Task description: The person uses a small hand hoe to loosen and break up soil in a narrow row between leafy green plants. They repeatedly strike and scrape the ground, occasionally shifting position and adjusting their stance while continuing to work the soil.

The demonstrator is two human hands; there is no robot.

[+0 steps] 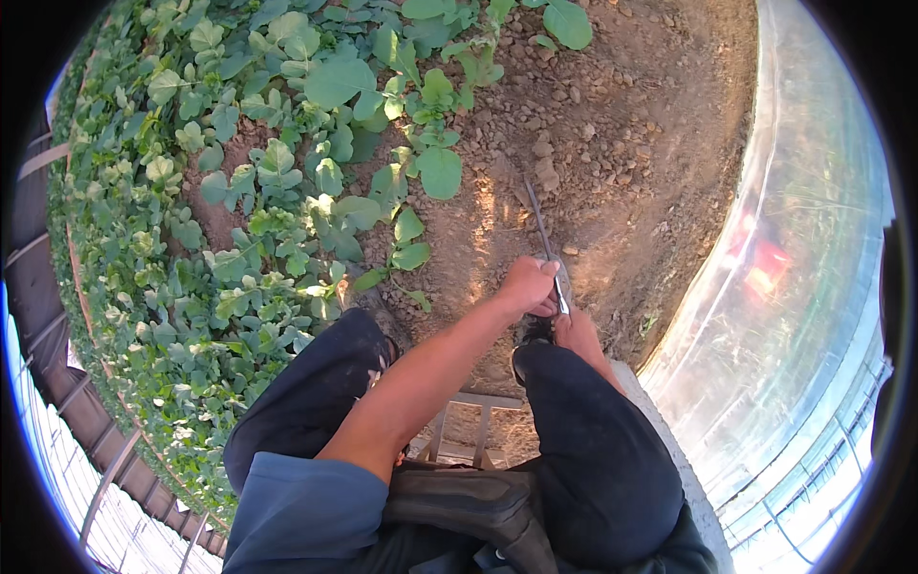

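A long, thin metal tool (538, 215), blade-like, points away from me over bare soil, tilted slightly left at its far end. My right hand (579, 336) is closed around its near end, partly hidden by my knee. Across the tool's lower part lies my left hand (529, 284), thumb on the metal and fingers curled beneath. Both hands are close together above my right foot. Leafy green plants (439, 172) grow to the left of the tool, apart from both hands. The tool's exact kind is unclear.
A dense bed of leafy plants (215, 265) fills the left side. Cloddy soil (602, 129) lies ahead. Clear plastic sheeting (796, 143) walls the right, with a blurred red object (767, 269) behind it. Between my legs is a low slatted frame (484, 430).
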